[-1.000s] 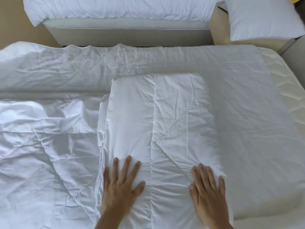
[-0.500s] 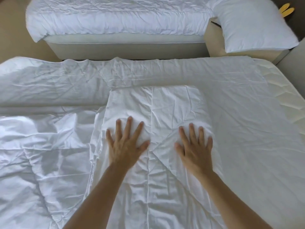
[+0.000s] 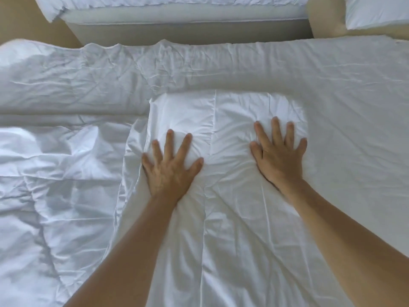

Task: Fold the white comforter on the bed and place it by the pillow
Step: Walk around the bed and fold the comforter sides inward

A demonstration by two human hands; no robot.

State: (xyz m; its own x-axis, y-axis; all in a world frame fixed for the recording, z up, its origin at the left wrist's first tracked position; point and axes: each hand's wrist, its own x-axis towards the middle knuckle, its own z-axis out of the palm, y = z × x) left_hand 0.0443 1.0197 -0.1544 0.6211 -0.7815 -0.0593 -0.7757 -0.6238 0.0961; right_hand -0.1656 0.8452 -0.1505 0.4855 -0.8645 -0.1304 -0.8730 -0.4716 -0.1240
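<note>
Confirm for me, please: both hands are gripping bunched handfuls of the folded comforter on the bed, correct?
Not gripping: the head view shows the left hand and right hand lying flat, fingers spread, pressing down on the folded comforter on the bed.

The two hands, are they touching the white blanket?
Touching. The head view shows the left hand and right hand pressed flat on the folded comforter, denting it.

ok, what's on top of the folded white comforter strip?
Both hands, palms flat with fingers spread: left hand, right hand, pressing the folded white comforter strip. What lies beneath the strip is covered.
</note>
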